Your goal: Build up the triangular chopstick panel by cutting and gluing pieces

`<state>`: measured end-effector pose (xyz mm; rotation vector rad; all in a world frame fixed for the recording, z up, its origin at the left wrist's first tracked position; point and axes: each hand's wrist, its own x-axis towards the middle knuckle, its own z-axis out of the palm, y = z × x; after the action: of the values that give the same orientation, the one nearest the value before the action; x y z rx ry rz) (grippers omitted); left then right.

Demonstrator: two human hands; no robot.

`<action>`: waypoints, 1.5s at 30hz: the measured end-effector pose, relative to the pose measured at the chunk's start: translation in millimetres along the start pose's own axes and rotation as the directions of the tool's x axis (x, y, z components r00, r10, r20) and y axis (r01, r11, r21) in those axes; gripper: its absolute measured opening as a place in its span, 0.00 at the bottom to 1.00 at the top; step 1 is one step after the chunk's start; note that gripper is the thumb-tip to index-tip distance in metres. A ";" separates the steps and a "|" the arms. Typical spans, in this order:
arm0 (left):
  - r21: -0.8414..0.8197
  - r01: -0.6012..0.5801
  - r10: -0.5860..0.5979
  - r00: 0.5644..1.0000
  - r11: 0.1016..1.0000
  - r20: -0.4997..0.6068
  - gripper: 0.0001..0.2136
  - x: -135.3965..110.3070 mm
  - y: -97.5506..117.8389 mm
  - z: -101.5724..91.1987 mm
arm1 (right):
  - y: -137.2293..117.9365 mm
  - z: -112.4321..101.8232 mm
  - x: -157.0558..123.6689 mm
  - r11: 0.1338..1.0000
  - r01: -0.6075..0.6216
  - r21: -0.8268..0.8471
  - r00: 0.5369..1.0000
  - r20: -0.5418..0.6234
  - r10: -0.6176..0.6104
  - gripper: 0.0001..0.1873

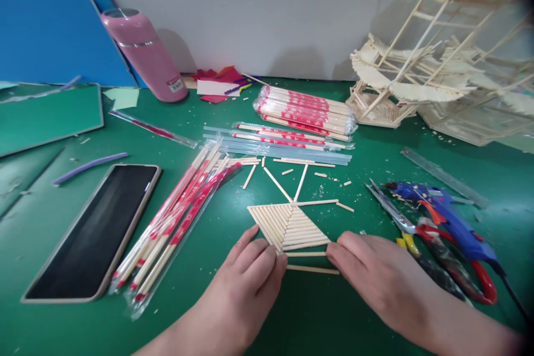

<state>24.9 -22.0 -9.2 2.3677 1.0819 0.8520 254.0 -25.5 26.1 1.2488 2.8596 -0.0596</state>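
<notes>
A panel of thin wooden sticks (287,226), laid side by side in a fan of two slanted halves, lies flat on the green table in front of me. Closed fingers of my left hand (255,275) press at its lower left edge and at the left end of a loose wooden stick (306,255). At that stick's other end, my right hand (367,267) pinches it beside the panel's right corner. Closer to me lies a second wooden stick (312,270), apart from the panel. Several more sticks spread out beyond the panel's far tip.
Wrapped chopsticks (179,217) and a phone (94,233) lie left. A chopstick bundle (304,111) and a pink bottle (146,55) are behind. Scissors (406,222), a blue glue gun (442,206), pliers (446,256) and a stick-built model tower (400,78) occupy the right.
</notes>
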 end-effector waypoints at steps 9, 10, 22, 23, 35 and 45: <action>0.123 -0.063 0.062 0.998 0.990 0.010 0.07 -3.6 -1.3 -0.5 | -1.5 -1.9 -0.6 0.993 -0.062 0.097 0.998 0.005 0.062 0.13; 0.126 -0.065 0.064 0.998 0.990 0.009 0.07 -3.8 -1.3 -0.5 | -1.8 -2.5 -0.4 0.995 -0.054 0.088 0.999 0.014 0.053 0.12; 0.078 -0.068 0.067 0.998 0.995 0.023 0.07 2.2 3.9 -5.2 | -1.5 -9.6 8.1 0.998 0.016 -0.060 0.999 -0.029 -0.018 0.13; 0.075 -0.068 0.066 0.997 0.995 0.034 0.07 1.6 3.2 -5.0 | -1.2 -9.9 8.0 0.998 0.017 -0.056 1.000 -0.025 -0.018 0.13; 0.032 -0.038 0.037 0.999 0.999 0.034 0.08 -4.9 -2.5 1.0 | 6.2 -4.0 4.1 0.998 -0.025 0.052 0.996 -0.087 0.030 0.14; 0.010 -0.041 0.040 0.999 0.999 0.026 0.06 -2.0 -1.7 -1.3 | 15.3 9.7 -5.4 0.976 -0.127 0.178 0.954 -0.249 0.170 0.05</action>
<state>22.0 -22.4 -9.9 2.4106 1.0342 0.8291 268.9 -19.4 16.2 1.6146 3.0195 -0.1336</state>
